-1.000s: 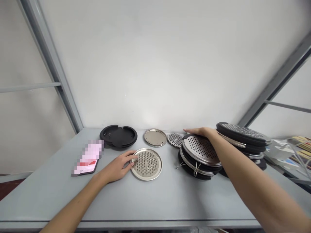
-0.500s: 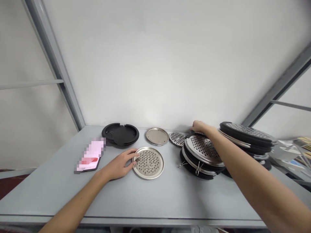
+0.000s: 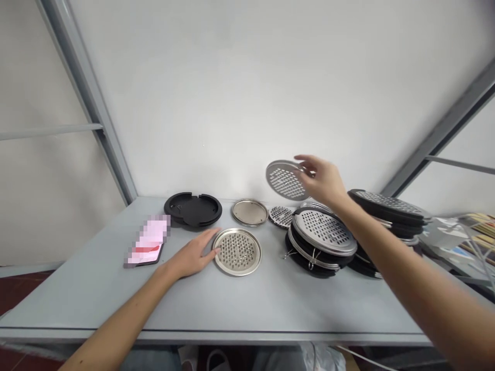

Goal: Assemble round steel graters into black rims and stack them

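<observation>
My right hand (image 3: 319,178) grips the right edge of a round metal grater disc (image 3: 286,179), which it holds tilted in the air above the back of the table. On the table, my left hand (image 3: 197,253) rests with fingers apart, touching the left rim of another round grater disc (image 3: 237,252) that lies flat. Behind that lies a plain round metal plate (image 3: 249,212). A smaller grater disc (image 3: 281,217) sits to its right, below the held one. Nearby stands a stack of black round trays and metal discs, topped by a perforated disc (image 3: 325,230).
A black round tray (image 3: 193,208) lies at the back left, with a phone (image 3: 149,241) in front of it. A second stack of black trays (image 3: 386,206) stands at the right. Papers (image 3: 460,242) and cables lie beyond it. Wall and metal frame bars (image 3: 93,111) bound the table (image 3: 201,309).
My right hand has risen from behind the stack, bringing up a grater disc. My left hand stays at the rim of the flat disc. The view has shifted slightly.
</observation>
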Demonstrator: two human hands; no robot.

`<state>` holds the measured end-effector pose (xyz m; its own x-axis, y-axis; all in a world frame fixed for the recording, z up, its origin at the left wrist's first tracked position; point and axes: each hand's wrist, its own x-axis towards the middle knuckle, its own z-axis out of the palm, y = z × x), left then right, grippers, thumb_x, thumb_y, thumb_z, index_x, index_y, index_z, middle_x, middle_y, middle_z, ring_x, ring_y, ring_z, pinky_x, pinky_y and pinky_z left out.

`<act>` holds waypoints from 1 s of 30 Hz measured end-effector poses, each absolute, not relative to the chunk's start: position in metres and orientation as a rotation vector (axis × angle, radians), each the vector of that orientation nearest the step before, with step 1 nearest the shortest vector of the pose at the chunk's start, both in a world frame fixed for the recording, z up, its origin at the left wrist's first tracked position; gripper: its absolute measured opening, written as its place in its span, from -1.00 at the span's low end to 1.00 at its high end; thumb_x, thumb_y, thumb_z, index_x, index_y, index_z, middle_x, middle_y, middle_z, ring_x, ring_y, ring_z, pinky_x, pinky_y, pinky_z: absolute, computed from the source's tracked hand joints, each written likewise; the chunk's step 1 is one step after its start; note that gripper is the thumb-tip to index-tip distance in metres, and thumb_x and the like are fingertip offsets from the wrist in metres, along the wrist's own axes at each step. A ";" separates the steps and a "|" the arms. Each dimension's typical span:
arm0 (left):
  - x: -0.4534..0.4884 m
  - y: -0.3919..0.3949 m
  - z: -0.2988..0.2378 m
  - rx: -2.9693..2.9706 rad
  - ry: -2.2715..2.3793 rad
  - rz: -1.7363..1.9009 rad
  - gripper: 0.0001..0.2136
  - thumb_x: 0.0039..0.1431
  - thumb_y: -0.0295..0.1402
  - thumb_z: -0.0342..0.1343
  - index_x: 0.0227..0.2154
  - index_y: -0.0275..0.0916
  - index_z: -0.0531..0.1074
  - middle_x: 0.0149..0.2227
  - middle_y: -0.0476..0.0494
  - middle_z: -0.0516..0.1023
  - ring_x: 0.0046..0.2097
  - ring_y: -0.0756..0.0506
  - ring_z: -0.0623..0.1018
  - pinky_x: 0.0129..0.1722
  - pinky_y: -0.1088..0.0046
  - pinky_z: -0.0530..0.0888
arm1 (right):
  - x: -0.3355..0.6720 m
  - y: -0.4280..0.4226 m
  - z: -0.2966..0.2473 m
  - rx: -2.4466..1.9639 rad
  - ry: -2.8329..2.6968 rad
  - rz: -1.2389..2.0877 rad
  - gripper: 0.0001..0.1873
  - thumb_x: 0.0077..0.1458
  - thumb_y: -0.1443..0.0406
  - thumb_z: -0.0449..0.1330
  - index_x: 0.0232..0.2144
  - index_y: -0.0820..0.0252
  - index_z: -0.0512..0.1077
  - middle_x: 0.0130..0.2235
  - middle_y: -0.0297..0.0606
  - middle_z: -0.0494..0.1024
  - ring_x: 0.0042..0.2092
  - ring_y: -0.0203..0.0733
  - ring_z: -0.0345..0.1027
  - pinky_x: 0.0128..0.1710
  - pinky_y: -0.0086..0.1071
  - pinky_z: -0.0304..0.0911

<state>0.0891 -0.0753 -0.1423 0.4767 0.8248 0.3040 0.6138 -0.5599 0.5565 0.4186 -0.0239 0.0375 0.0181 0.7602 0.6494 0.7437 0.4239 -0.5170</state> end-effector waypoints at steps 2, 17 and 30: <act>0.090 -0.077 -0.139 2.278 1.217 0.891 -0.31 0.23 -0.14 0.08 0.32 -0.10 -0.10 0.28 -0.25 0.19 0.23 -0.26 0.31 0.20 0.09 0.28 | 0.394 -0.051 0.023 -1.173 -1.660 0.235 -0.68 0.05 0.25 0.22 -0.10 0.15 0.50 -0.15 -0.17 0.58 -0.16 -0.07 0.45 -0.14 -0.10 0.38; 0.100 -0.087 -0.133 2.359 1.201 0.984 -0.24 0.12 -0.02 0.18 0.31 -0.06 0.00 0.30 -0.22 0.15 0.28 -0.32 0.22 0.26 0.09 0.21 | 0.349 -0.060 -0.127 -1.059 -1.138 1.266 -0.64 -0.03 0.18 0.24 -0.15 0.17 0.52 -0.22 -0.10 0.63 -0.19 0.00 0.51 -0.19 -0.13 0.44; 0.100 -0.088 -0.134 2.514 1.322 0.765 0.01 -0.15 0.16 0.26 0.32 -0.15 -0.02 0.25 -0.29 0.22 0.25 -0.38 0.23 0.22 0.04 0.24 | 0.357 -0.071 -0.136 -1.274 -1.670 0.763 -0.45 0.19 0.08 0.06 0.14 0.24 0.33 0.17 -0.06 0.38 0.19 0.04 0.25 0.19 -0.07 0.14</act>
<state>0.1002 -0.0884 -0.1343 0.4660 0.8121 0.3510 0.7088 -0.5802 0.4013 0.3574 -0.0710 -0.1357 -0.0910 0.9574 0.2740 0.4193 0.2864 -0.8615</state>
